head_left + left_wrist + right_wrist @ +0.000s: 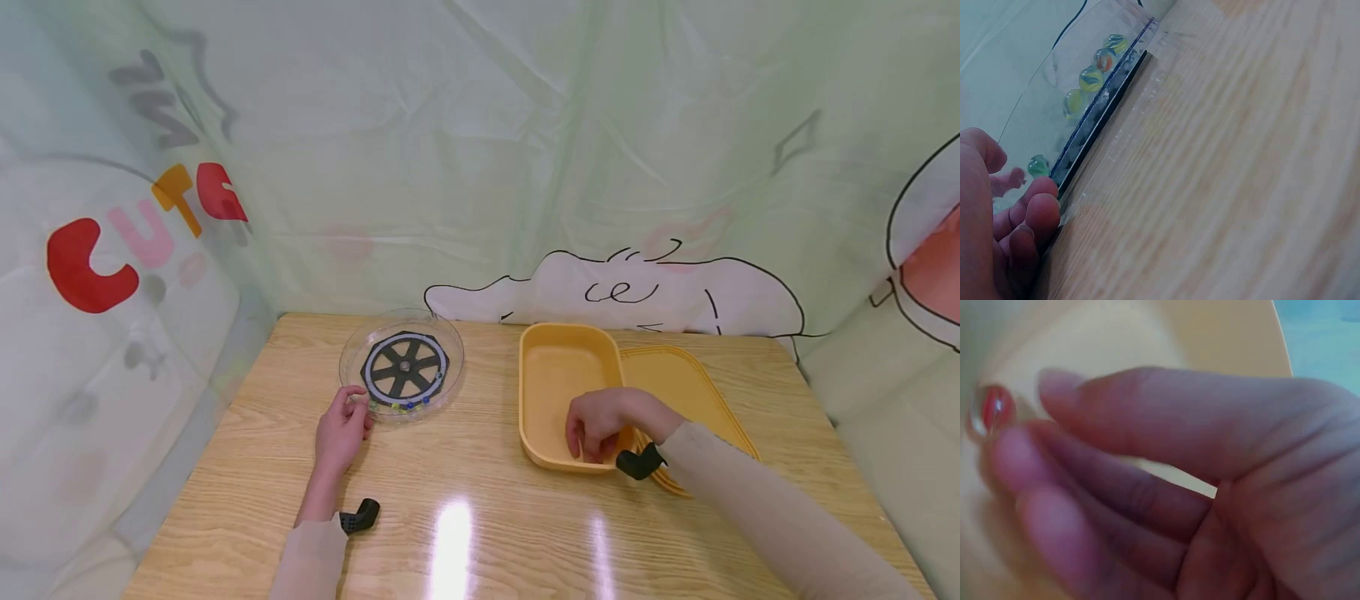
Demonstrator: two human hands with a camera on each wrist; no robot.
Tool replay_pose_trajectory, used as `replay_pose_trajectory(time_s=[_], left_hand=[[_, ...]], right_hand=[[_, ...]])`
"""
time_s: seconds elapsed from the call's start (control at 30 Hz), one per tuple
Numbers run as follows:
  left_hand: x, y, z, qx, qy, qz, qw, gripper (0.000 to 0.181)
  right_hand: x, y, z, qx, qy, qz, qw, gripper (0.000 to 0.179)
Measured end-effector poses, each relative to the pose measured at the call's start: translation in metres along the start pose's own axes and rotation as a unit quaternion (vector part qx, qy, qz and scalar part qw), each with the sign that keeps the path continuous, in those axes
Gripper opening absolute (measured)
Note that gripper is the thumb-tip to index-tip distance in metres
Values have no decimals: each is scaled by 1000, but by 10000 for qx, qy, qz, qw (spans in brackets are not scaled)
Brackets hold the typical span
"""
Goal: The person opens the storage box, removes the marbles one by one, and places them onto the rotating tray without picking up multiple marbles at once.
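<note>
A round clear plastic dish (456, 354) stands at the back left of the table, with a black and grey wheel-shaped piece (405, 367) showing in it. Several glass marbles (1091, 79) lie along its near side, and a green marble (1039, 166) sits close to my left fingertips. My left hand (342, 433) holds the dish's near left rim between thumb and fingers. Inside the orange box (528, 392), my right hand (600, 417) reaches down to the near right corner with bent fingers. A red and clear marble (994, 409) lies just beyond those fingertips; contact is unclear.
An orange lid (675, 375) lies flat to the right of the box, partly under my right forearm. The wooden table (480, 517) runs back to a printed curtain (450, 167), which also hangs at both sides.
</note>
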State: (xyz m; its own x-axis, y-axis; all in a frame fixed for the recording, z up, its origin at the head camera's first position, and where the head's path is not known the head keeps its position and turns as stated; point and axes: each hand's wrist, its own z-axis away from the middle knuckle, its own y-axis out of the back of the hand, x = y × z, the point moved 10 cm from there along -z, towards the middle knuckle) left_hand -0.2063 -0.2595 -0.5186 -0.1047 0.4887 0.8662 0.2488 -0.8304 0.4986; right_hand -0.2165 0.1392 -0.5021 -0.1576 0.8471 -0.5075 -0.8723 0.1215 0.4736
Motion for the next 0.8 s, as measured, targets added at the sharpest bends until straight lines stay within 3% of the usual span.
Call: replay_pose_trajectory(time_s=[0.2,0.5,0.8], left_hand=[[-1,0,0,-26,24,26,10000,22],[0,0,0,-8,16,51,10000,21],[-1,0,0,10,29,42,10000,21]], right_hand=[[-1,0,-2,-90,272,-522,9982,21],[-5,-2,-1,46,198,-90,9998,21],[-18,-11,-8,-106,738,-241,9969,32]])
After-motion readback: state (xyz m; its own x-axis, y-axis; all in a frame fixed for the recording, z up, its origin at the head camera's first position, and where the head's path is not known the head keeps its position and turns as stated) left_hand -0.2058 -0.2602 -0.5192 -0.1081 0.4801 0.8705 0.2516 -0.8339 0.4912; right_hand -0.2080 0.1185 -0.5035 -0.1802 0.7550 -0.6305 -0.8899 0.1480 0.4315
